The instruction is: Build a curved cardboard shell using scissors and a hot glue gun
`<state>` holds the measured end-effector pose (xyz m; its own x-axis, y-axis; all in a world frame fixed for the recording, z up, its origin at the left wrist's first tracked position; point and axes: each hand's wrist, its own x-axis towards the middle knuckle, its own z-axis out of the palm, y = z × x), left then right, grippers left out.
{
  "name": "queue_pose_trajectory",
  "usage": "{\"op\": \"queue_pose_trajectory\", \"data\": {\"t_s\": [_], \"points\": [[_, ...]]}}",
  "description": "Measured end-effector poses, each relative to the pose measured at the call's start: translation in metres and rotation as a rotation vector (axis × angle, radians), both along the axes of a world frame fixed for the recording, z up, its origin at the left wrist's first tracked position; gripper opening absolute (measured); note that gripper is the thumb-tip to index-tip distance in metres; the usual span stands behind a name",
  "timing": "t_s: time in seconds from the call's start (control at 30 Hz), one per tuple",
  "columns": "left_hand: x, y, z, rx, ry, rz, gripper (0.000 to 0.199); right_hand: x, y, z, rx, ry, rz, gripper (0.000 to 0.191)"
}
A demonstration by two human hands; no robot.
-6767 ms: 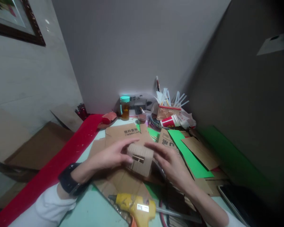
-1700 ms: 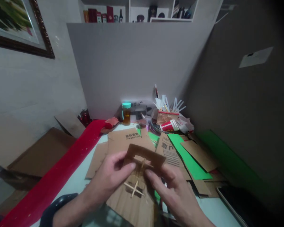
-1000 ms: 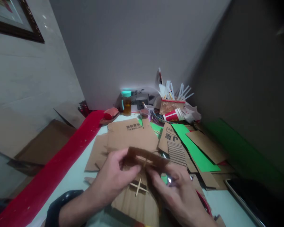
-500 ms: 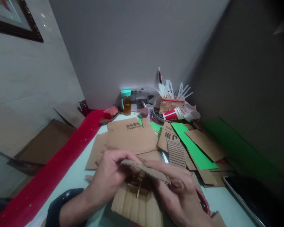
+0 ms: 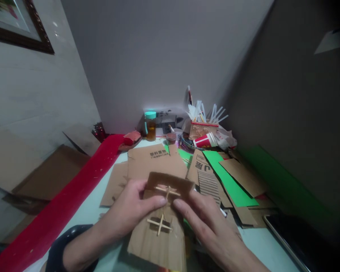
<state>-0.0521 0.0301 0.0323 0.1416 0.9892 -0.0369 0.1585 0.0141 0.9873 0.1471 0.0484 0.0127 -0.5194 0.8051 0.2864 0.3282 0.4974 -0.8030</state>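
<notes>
Between my two hands is a folded cardboard piece point(image 5: 158, 245) with crossed wooden sticks point(image 5: 160, 224) on its near panel. Another crossed pair of sticks point(image 5: 167, 191) lies against the raised far flap point(image 5: 170, 179). My left hand point(image 5: 138, 206) grips the left edge, its thumb pressed on the cardboard near the middle. On the right edge, my right hand point(image 5: 205, 217) closes with its thumb or a finger close to the left thumb. The fingers behind the cardboard are hidden.
Flat cardboard sheets point(image 5: 147, 162) and green paper point(image 5: 229, 177) cover the table beyond my hands. At the back stand a teal-lidded bottle point(image 5: 150, 126), a box of white sticks point(image 5: 202, 129) and a red paper cup point(image 5: 204, 141). A dark tablet-like device point(image 5: 297, 238) lies at right.
The cardboard's far flap has swung up and back, exposing both stick crosses. My thumbs have come onto its face, and the view has shifted slightly.
</notes>
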Motion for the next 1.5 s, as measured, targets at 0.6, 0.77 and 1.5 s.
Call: {"op": "queue_pose_trajectory", "data": {"t_s": [0.6, 0.77, 1.5], "points": [[-0.002, -0.004, 0.001, 0.13, 0.035, 0.019, 0.008, -0.004, -0.004, -0.003, 0.188, 0.242, 0.131, 0.038], [-0.007, 0.006, 0.001, 0.032, 0.064, -0.076, 0.013, -0.002, 0.004, -0.007, 0.083, 0.192, 0.051, 0.032], [-0.001, 0.006, -0.002, 0.036, -0.077, -0.009, 0.02, -0.001, 0.01, -0.009, 0.138, 0.199, -0.03, 0.027]]}}
